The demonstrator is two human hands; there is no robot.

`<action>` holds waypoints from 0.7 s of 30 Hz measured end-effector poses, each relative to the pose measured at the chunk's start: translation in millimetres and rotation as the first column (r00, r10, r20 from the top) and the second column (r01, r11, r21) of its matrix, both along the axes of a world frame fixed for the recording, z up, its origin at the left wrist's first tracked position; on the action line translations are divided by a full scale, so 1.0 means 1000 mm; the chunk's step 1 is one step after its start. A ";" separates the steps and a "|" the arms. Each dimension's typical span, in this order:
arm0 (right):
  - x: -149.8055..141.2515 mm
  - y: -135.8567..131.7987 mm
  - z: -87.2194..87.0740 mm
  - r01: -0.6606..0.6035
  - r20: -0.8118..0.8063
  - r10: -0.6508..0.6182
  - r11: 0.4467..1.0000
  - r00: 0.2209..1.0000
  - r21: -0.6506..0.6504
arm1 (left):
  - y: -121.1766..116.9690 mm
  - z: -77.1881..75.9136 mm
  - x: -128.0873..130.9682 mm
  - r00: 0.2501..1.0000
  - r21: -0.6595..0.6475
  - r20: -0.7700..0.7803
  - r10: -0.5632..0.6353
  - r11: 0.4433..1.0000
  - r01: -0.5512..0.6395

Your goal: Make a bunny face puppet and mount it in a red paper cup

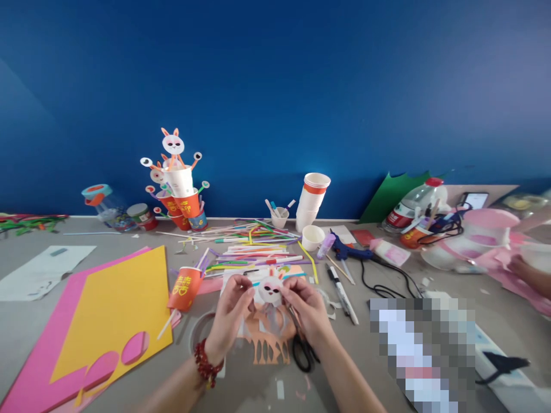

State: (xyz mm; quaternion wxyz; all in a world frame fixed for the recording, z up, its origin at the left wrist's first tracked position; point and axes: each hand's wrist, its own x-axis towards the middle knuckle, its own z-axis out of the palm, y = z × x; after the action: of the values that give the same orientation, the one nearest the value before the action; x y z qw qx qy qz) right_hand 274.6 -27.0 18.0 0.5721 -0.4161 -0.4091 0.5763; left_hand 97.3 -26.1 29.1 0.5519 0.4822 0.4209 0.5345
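Observation:
A white paper rabbit face (270, 291) with orange ears and closed eyes is held up in front of me. My right hand (310, 307) pinches its right edge between thumb and fingers. At its left edge, the thumb and fingertips of my left hand (235, 307) are closed on it too. Below lies a peach paper sheet (259, 351) with cut-out shapes. Black-handled scissors (303, 354) rest under my right hand, their blades partly hidden. A roll of clear tape (198, 332) sits beside my left wrist, partly covered.
Colored straws (258, 250) spread behind my hands. A red paper cup (186, 288) lies tilted near yellow card (123, 304). Decorated stacked cups (179, 182) and plain cups (310, 201) stand by the blue wall. Right are markers (342, 293), a glue gun (350, 250) and another person's hand (531, 275).

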 end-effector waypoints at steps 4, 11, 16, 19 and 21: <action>0.005 0.003 0.005 0.052 -0.072 -0.055 0.998 0.996 -0.034 | -0.001 0.019 -0.017 0.946 0.152 -0.323 0.026 0.988 0.024; 0.003 0.002 0.012 0.052 -0.037 -0.053 0.998 0.998 -0.031 | 0.047 0.043 -0.113 0.660 0.442 -0.612 0.437 0.880 -0.173; 0.001 0.000 0.006 -0.012 -0.082 0.009 0.999 0.997 -0.036 | 0.100 0.028 -0.175 0.526 0.072 -0.847 0.071 0.997 -0.018; 0.000 0.000 0.004 -0.028 -0.087 0.024 0.998 0.996 -0.047 | 0.126 0.019 -0.181 0.515 -0.016 -0.857 -0.018 1.000 0.009; -0.001 0.001 0.004 -0.025 -0.081 0.021 0.999 0.996 -0.045 | 0.142 0.016 -0.177 0.517 -0.072 -0.852 -0.089 0.996 0.053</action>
State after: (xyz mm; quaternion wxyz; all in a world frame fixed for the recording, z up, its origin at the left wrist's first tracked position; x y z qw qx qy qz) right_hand 273.9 -26.0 21.8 0.5718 -0.4009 -0.3770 0.6084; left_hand -79.7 115.5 45.3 0.3051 0.6886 0.6271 0.1987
